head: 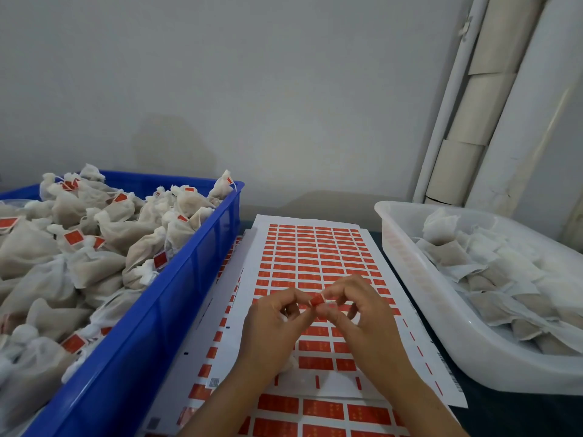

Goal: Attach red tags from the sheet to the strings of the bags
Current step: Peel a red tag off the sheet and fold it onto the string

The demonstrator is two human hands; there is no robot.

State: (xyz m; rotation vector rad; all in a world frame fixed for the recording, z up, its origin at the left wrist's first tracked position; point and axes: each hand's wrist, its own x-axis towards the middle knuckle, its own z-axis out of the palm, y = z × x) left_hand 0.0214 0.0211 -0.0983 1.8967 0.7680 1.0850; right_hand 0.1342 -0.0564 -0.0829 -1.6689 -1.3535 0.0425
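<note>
I am watching both hands working together over the sheet (pixel 315 257) of red stickers, which is lying flat on the dark tabletop (pixel 511 414) between the two bins. The left hand (pixel 274 326) and the right hand (pixel 359 313) are meeting fingertip to fingertip, both pinching one small red tag (pixel 317 300) just above the sheet. I am taking it that the tag is being folded round a string, though the string itself is too fine for me to make out, and I cannot see a bag hanging from it; a scrap of white is peeking out under the left palm, nothing more.

Here is what is worrying me. If the fold is going on crooked, the sticky faces are grabbing each other off-square and the tag is ending up skewed, or missing the string altogether so it slides off later. If the fingers are pressing on the adhesive side, the tag is sticking to skin instead of thread. And with the hands hovering so near the sheet, a dropped tag is landing back among its fellows and bonding there.

The blue crate (pixel 176 298) on the left is holding bags already tagged (pixel 104 228); the white tub (pixel 410 279) on the right is holding untagged bags (pixel 451 250), so a finished bag tossed the wrong way is getting mixed in.
</note>
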